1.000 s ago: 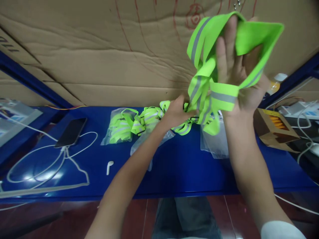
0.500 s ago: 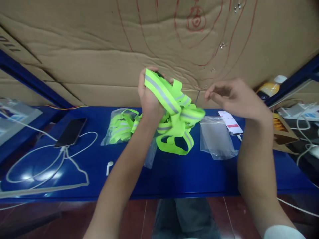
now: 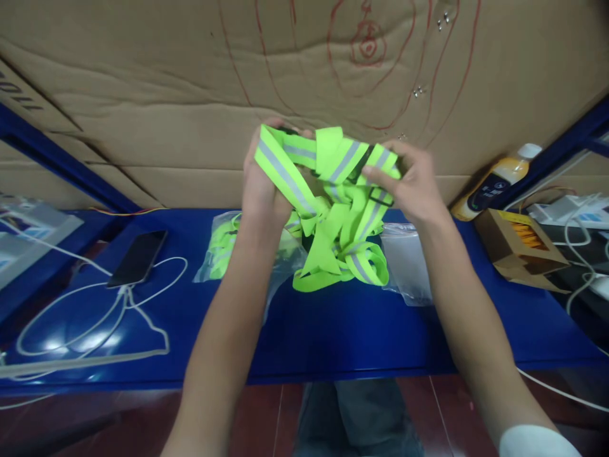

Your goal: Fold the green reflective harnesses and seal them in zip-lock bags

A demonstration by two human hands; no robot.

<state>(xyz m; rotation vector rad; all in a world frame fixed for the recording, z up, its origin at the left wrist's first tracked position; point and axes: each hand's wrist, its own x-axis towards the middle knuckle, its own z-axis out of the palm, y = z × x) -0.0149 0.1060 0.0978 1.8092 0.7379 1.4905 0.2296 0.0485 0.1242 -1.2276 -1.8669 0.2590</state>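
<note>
Both hands hold up a neon-yellow reflective strap (image 3: 284, 179) with a grey stripe and black buckles. My left hand (image 3: 261, 190) is closed round its left end, the fingers mostly hidden behind the band. My right hand (image 3: 412, 181) pinches the right part, thumb in front, beside a black slider buckle (image 3: 381, 198). Looped, tangled lengths hang between the hands down toward the blue shelf (image 3: 352, 343). Behind my left forearm lies a clear plastic bag (image 3: 216, 254) with more yellow strap in it. Another clear bag (image 3: 406, 266) lies flat by my right forearm.
A dark phone (image 3: 137, 257) with white cables lies at the left. At the right stand a juice bottle (image 3: 499, 181) and an open cardboard box (image 3: 521, 251) with orange items. A cardboard sheet (image 3: 166, 139) with red drawn lines forms the back.
My right hand has moved left from above the phone and now grips the strap. The strap is spread wider between both hands. My left hand has shifted slightly left.
</note>
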